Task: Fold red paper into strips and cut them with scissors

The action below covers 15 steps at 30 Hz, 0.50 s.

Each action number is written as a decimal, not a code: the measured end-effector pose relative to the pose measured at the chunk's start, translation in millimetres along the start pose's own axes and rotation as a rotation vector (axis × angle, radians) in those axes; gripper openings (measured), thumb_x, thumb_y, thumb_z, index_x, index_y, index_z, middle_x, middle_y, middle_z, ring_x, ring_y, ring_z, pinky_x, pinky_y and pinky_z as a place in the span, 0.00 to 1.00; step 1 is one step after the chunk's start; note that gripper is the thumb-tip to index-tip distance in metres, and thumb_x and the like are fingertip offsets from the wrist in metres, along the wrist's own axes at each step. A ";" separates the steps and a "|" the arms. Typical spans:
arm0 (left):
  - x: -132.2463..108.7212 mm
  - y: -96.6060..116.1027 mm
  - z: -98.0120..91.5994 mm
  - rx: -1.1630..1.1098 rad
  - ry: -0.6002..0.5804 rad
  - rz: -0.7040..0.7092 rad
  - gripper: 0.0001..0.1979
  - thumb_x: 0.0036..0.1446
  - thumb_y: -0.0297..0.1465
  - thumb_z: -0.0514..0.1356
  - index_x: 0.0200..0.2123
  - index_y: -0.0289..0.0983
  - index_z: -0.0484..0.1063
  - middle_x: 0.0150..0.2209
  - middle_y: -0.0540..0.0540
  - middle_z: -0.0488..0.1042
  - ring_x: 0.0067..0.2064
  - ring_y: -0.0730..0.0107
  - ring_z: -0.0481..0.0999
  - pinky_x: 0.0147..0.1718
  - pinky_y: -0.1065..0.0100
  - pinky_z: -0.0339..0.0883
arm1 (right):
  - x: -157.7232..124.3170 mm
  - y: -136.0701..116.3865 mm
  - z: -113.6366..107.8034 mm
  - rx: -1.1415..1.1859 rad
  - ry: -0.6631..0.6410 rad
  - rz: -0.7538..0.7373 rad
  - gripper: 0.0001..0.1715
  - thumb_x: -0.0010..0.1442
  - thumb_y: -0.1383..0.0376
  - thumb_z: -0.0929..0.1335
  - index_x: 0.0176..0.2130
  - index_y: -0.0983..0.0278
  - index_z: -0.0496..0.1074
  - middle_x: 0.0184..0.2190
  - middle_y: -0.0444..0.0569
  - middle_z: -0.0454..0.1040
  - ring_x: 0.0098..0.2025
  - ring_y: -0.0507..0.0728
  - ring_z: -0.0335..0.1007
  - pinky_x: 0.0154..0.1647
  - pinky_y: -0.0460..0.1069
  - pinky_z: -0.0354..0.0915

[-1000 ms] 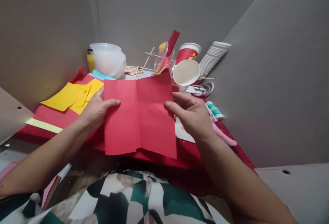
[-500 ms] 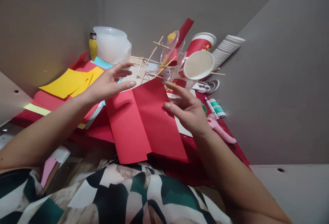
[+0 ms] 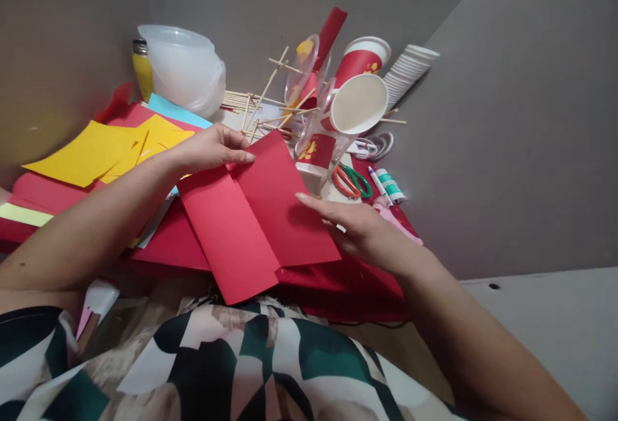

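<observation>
A sheet of red paper [image 3: 284, 208], with a lengthwise fold, lies tilted between my hands over the table's near edge. My left hand [image 3: 217, 147] is closed on its upper edge, thumb in front and fingers curled behind. At the right edge, my right hand [image 3: 357, 224] has its thumb over the sheet and its fingers alongside and partly under it. Just beyond the paper stands a frame of thin wooden sticks [image 3: 265, 99]. Beside that are red paper cups [image 3: 360, 104] joined with clear plastic pieces.
Yellow paper sheets [image 3: 91, 150] lie on the left, near a white plastic tub [image 3: 186, 70] and a yellow bottle [image 3: 142, 70]. Scissors [image 3: 355, 181], a pink glue gun [image 3: 393, 220] and stacked white cups [image 3: 410, 73] are on the right. Grey walls surround the table.
My left hand has closed on the paper's upper edge. My right hand has come down along its right edge, thumb now over the sheet. The view has shifted to the right.
</observation>
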State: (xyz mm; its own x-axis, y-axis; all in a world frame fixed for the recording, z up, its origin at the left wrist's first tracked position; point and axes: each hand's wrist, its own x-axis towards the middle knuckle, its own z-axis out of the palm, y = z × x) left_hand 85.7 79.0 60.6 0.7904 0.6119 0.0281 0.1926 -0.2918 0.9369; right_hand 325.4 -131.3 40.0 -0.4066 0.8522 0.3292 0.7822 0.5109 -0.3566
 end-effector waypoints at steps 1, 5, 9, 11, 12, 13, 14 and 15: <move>1.3 -2.0 0.0 -0.013 -0.002 -0.007 0.07 0.49 0.31 0.70 0.23 0.36 0.79 0.19 0.49 0.73 0.22 0.74 0.67 0.24 0.71 0.60 | -2.7 -0.7 -1.5 -0.048 -0.046 0.008 0.39 0.63 0.78 0.60 0.68 0.54 0.67 0.50 0.51 0.83 0.46 0.55 0.81 0.43 0.49 0.75; 4.5 -7.0 2.8 -0.003 -0.019 -0.019 0.07 0.50 0.32 0.70 0.23 0.36 0.79 0.20 0.49 0.74 0.22 0.74 0.67 0.23 0.71 0.60 | -5.3 -2.6 -5.2 -0.162 -0.160 -0.022 0.35 0.60 0.79 0.63 0.60 0.54 0.77 0.44 0.51 0.84 0.39 0.54 0.81 0.36 0.47 0.72; 5.0 -8.5 6.9 0.084 -0.029 -0.001 0.09 0.51 0.33 0.68 0.22 0.36 0.79 0.20 0.49 0.74 0.22 0.75 0.67 0.23 0.73 0.57 | -3.6 -0.6 -4.5 -0.135 -0.157 -0.110 0.31 0.59 0.79 0.63 0.55 0.59 0.80 0.44 0.53 0.84 0.41 0.56 0.82 0.37 0.47 0.72; 4.8 -9.5 8.0 0.081 -0.035 -0.001 0.08 0.51 0.33 0.68 0.22 0.37 0.80 0.20 0.50 0.74 0.23 0.75 0.66 0.23 0.73 0.58 | -3.7 0.9 -2.2 -0.094 -0.147 -0.102 0.31 0.60 0.79 0.63 0.55 0.59 0.80 0.45 0.53 0.84 0.42 0.57 0.82 0.38 0.48 0.73; 4.4 -10.2 8.1 0.073 -0.036 0.000 0.08 0.50 0.33 0.68 0.23 0.37 0.80 0.20 0.50 0.73 0.23 0.75 0.66 0.23 0.73 0.58 | -4.0 1.9 -0.8 -0.068 -0.142 -0.086 0.32 0.60 0.79 0.63 0.56 0.58 0.79 0.46 0.53 0.84 0.43 0.57 0.82 0.39 0.49 0.74; 4.0 -10.9 7.9 0.066 -0.033 0.001 0.07 0.50 0.33 0.68 0.23 0.37 0.80 0.20 0.50 0.73 0.23 0.75 0.66 0.23 0.73 0.58 | -4.6 3.3 0.5 -0.043 -0.130 -0.063 0.33 0.60 0.79 0.63 0.58 0.58 0.78 0.48 0.53 0.84 0.44 0.57 0.82 0.41 0.50 0.75; 3.3 -11.8 7.4 0.060 -0.026 -0.002 0.07 0.50 0.33 0.68 0.23 0.37 0.80 0.20 0.51 0.73 0.22 0.76 0.66 0.23 0.73 0.57 | -5.3 5.2 1.5 -0.021 -0.107 -0.034 0.34 0.61 0.78 0.63 0.60 0.57 0.76 0.49 0.53 0.83 0.45 0.58 0.82 0.42 0.50 0.75; 2.5 -12.7 6.5 0.051 -0.013 -0.008 0.07 0.50 0.32 0.68 0.23 0.36 0.80 0.20 0.51 0.72 0.22 0.76 0.65 0.23 0.73 0.57 | -6.1 7.8 2.2 -0.006 -0.072 0.004 0.34 0.62 0.77 0.64 0.63 0.57 0.73 0.50 0.53 0.83 0.45 0.57 0.82 0.43 0.51 0.76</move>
State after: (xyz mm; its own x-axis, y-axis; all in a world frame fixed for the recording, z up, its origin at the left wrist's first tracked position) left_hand 89.0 79.5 46.6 0.7959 0.6053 0.0156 0.2286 -0.3242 0.9179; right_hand 332.9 -132.3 33.3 -0.4363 0.8601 0.2643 0.7864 0.5072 -0.3526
